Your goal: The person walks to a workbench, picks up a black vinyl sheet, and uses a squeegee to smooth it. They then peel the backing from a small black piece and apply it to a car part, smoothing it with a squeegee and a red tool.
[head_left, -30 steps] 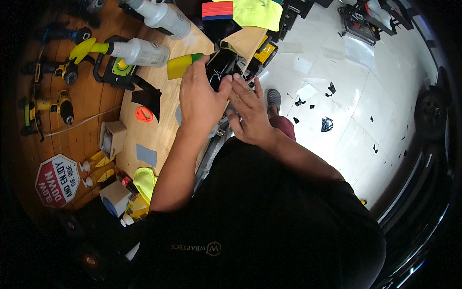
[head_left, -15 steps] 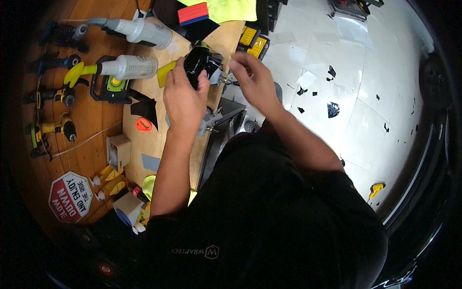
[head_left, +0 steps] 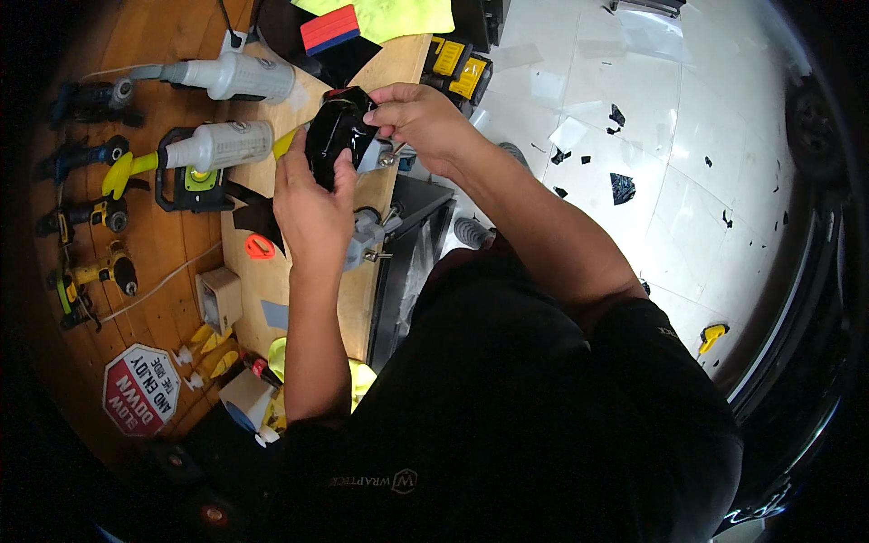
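A glossy black rounded shell-like part [head_left: 337, 143] is held up over the near side of the wooden workbench [head_left: 351, 312]. My left hand [head_left: 312, 208] is closed around its near left side, with the thumb on the near face. On its right edge, my right hand [head_left: 421, 125] pinches with thumb and fingertips. A yellow piece [head_left: 283, 143] shows just left of the part, mostly hidden. Below my hands, a grey bench clamp [head_left: 362, 237] with a metal handle sits at the bench edge.
Two spray bottles [head_left: 231, 143] lie at the bench's left, near an orange cutter [head_left: 260, 246]. A red and blue squeegee [head_left: 329, 30] lies at the far end. Power drills [head_left: 116, 270] hang on the left wall. Black scraps [head_left: 622, 188] litter the white floor.
My right hand has come in from the right and now pinches the black part's edge. The part is turned more upright in my left hand. The whole view has shifted slightly.
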